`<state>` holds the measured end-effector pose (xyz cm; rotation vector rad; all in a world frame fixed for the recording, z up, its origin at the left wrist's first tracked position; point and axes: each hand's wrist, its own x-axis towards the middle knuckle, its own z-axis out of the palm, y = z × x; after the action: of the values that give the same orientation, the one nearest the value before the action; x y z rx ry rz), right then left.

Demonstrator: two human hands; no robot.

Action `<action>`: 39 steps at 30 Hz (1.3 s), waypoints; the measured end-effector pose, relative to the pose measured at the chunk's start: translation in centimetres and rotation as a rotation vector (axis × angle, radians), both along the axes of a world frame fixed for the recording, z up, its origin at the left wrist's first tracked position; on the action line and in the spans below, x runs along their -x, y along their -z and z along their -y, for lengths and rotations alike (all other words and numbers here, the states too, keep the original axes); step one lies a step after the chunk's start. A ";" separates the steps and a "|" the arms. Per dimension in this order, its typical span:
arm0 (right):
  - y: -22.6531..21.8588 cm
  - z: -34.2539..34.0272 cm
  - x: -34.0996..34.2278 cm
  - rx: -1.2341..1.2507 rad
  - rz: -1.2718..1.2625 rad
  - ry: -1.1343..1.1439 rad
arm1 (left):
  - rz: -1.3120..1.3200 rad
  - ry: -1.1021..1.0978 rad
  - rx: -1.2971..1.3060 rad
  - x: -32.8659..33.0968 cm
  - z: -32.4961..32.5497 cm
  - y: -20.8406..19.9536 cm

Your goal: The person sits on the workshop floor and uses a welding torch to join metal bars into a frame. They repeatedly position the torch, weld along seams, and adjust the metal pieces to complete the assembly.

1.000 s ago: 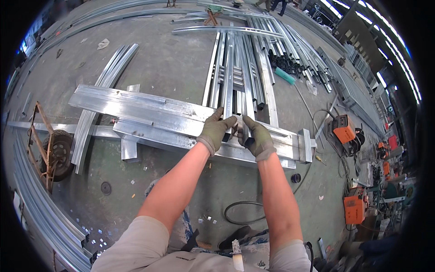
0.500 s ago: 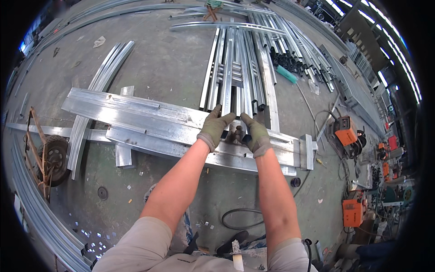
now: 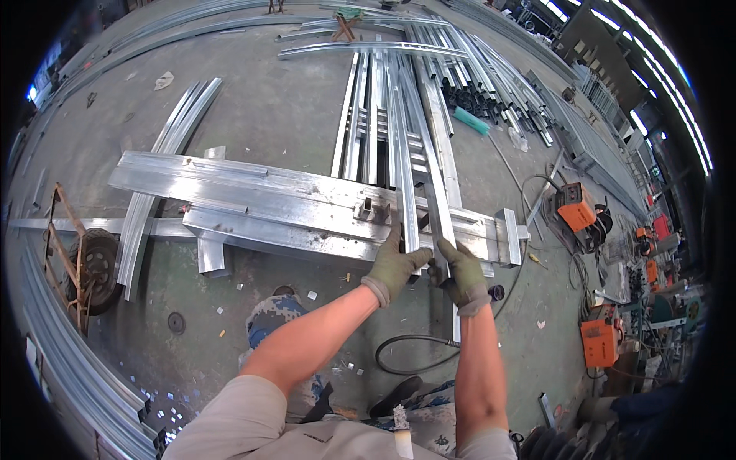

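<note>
Two long galvanized square tubes run toward me, side by side with a narrow gap. My left hand (image 3: 395, 268), in a green work glove, is closed round the near end of the left tube (image 3: 405, 176). The near end of the right tube (image 3: 439, 207) is in my gloved right hand (image 3: 464, 274), also closed. Both ends reach over wide shiny metal beams (image 3: 299, 207) that lie crosswise in front of me. Short crosspieces (image 3: 418, 149) show between the tubes farther off; whether they join these two I cannot tell. The fingertips under the tubes are partly hidden.
Many more tubes (image 3: 356, 115) lie beyond the beams. Orange machines (image 3: 576, 207) with cables stand at the right. A black hose (image 3: 383, 353) loops on the floor near my feet. At the left are a wheeled rusty frame (image 3: 96, 268) and long metal profiles (image 3: 69, 360).
Both hands have drawn back toward me and slightly right, bringing the two tubes with them. The tube ends now extend across the wide beams to their near side.
</note>
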<state>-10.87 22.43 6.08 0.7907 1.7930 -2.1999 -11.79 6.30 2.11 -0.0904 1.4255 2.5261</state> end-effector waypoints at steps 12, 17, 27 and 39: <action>6.7 3.1 -3.9 0.518 0.026 0.179 | -0.219 -0.040 0.740 -0.8 1.3 3.1; 7.9 4.1 -2.7 0.558 -0.077 0.068 | -0.154 0.036 0.607 0.2 3.7 0.7; 4.1 5.5 4.5 0.263 -0.056 0.075 | 0.010 0.042 0.156 6.5 4.8 0.3; 5.6 -1.5 13.2 0.080 -0.058 0.002 | -0.005 0.155 0.308 8.3 2.2 -1.0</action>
<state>-24.10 23.97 0.49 0.7194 1.7184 -2.3022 -20.11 4.08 3.13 -0.0252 1.7406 2.1706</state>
